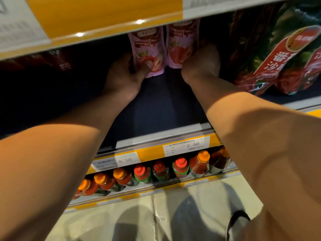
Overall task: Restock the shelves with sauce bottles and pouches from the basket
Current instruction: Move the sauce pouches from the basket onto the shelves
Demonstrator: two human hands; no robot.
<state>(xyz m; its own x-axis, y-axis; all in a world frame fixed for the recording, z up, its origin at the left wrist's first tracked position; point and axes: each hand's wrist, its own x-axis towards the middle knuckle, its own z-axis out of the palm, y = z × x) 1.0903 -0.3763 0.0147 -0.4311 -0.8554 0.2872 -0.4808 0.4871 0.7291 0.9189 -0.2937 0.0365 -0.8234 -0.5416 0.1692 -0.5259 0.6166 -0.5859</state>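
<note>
Nearest us, the lower shelf (156, 173) already carries a full row of sauce bottles (180, 166). Farther in, on the dark middle shelf (165, 105), our left hand (125, 75) grips the left pink pouch (147, 53), thumb across its front, and our right hand (201, 63) curls round the side of the right pink pouch (182, 44); both stand upright near the back. We judge this row barely begun (open shelf in front). The basket is out of view, so what's left we cannot tell.
</note>
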